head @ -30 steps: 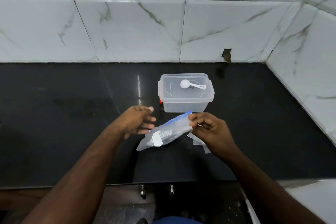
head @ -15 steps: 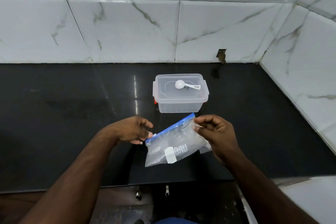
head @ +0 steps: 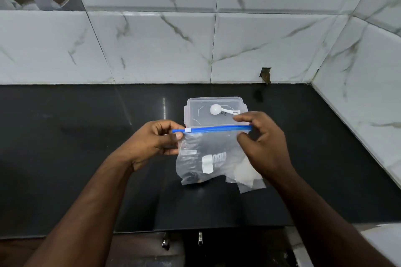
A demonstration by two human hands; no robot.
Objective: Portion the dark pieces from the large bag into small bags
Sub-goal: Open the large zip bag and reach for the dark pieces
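A clear large zip bag [head: 208, 154] with a blue slider strip along its top hangs upright above the black counter; dark pieces show at its bottom. My left hand [head: 154, 143] pinches the strip's left end, next to the white slider. My right hand [head: 262, 143] pinches the strip's right end. Several small clear bags [head: 249, 182] lie flat on the counter under and behind the big bag, partly hidden by it and my right hand.
A clear lidded plastic box [head: 214, 112] stands just behind the bag, with a white measuring scoop [head: 219, 110] on its lid. The black counter [head: 86, 136] meets white tiled walls at the back and right. Its front edge is near my forearms.
The bag was tilted and held only by my right hand; now it hangs level and upright, and my left hand has taken hold of the strip's left end.
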